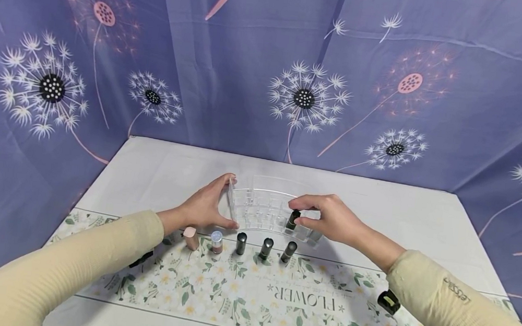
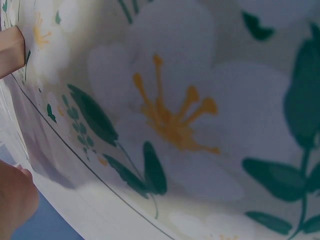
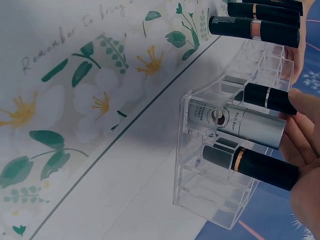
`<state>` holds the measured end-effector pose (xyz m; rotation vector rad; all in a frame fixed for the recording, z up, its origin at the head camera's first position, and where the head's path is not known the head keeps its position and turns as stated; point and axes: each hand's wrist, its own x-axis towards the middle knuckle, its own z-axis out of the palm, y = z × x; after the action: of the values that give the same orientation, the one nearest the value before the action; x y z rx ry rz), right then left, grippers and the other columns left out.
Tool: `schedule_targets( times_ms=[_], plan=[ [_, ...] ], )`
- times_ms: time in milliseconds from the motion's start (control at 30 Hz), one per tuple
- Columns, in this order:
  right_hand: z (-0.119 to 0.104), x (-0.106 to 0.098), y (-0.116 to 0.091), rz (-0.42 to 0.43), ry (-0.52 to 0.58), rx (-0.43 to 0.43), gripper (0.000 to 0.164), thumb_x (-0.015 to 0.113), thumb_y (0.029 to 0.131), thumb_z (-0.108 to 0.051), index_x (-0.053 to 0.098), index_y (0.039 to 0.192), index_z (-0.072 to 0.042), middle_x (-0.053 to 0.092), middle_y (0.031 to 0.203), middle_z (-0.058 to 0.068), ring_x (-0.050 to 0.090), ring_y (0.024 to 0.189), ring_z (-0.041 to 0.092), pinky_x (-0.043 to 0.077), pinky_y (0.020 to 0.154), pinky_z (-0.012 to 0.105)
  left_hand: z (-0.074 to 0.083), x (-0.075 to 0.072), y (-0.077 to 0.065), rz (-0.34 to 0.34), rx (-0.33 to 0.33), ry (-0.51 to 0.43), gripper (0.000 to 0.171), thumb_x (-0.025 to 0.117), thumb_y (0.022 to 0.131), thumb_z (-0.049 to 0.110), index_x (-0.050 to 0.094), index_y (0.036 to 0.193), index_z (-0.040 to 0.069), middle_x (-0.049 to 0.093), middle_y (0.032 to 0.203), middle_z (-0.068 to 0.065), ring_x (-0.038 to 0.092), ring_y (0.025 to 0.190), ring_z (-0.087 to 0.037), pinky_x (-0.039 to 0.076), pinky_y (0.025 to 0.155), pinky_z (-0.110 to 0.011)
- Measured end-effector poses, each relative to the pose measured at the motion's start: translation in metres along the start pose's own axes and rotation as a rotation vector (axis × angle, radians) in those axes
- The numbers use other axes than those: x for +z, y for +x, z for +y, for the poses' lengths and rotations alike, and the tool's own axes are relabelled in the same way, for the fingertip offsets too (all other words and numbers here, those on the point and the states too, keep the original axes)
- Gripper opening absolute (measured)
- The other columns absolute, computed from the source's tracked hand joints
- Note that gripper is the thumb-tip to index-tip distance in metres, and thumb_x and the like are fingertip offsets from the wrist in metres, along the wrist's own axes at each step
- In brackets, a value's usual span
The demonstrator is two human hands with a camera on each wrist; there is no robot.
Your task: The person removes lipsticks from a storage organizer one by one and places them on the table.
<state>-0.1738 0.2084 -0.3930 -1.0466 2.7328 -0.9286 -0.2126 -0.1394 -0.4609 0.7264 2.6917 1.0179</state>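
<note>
A clear acrylic lipstick organizer (image 1: pixel 258 212) with tiered slots stands on the table. My left hand (image 1: pixel 207 205) grips its left end, thumb at the front and fingers behind; in the left wrist view only part of the hand (image 2: pixel 17 202) shows. With thumb and index finger, my right hand (image 1: pixel 331 219) pinches the top of a black lipstick (image 3: pixel 270 98) with a silver band, which stands in a slot near the organizer's right end. Beside it are a silver tube (image 3: pixel 240 122) and a black lipstick with a gold band (image 3: pixel 252 167), both in slots.
In front of the organizer stand a pink tube (image 1: pixel 191 238), a clear-capped tube (image 1: pixel 217 243) and several black lipsticks (image 1: pixel 266 249). Dark objects lie beside the right sleeve (image 1: pixel 389 302) and left sleeve (image 1: pixel 140 259). A flowered runner (image 1: pixel 229 296) crosses the white table; patterned curtains surround it.
</note>
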Motion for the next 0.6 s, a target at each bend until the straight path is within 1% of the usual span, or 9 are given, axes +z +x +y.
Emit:
schedule_targets(
  times_ms=[233, 367, 600],
  plan=[
    [-0.0002, 0.0014, 0.0005, 0.003, -0.028, -0.012, 0.033, 0.082, 0.095, -0.007, 0.077, 0.127, -0.003, 0.079, 0.122, 0.007, 0.077, 0.109, 0.025, 0.063, 0.094, 0.045, -0.0002, 0.0001, -0.0006, -0.007, -0.004, -0.010, 0.125, 0.101, 0.072, 0.040, 0.026, 0.167, 0.010, 0.041, 0.165, -0.016, 0.041, 0.154, -0.035, 0.041, 0.122, -0.057],
    [-0.0007, 0.0012, -0.0003, 0.008, -0.031, -0.016, 0.033, 0.082, 0.094, -0.006, 0.077, 0.126, -0.003, 0.079, 0.121, 0.007, 0.077, 0.109, 0.025, 0.063, 0.093, 0.045, -0.0005, 0.0002, -0.0009, 0.001, 0.008, -0.006, 0.124, 0.101, 0.071, 0.040, 0.026, 0.166, 0.009, 0.042, 0.164, -0.017, 0.042, 0.152, -0.036, 0.042, 0.121, -0.058],
    [-0.0033, -0.0022, -0.0003, 0.036, -0.042, -0.039, 0.031, 0.082, 0.095, -0.005, 0.078, 0.126, -0.006, 0.079, 0.121, 0.007, 0.077, 0.108, 0.024, 0.064, 0.093, 0.045, -0.0009, -0.0003, -0.0012, -0.001, 0.000, -0.006, 0.124, 0.101, 0.071, 0.040, 0.027, 0.166, 0.011, 0.042, 0.164, -0.015, 0.041, 0.153, -0.035, 0.042, 0.121, -0.058]
  ],
)
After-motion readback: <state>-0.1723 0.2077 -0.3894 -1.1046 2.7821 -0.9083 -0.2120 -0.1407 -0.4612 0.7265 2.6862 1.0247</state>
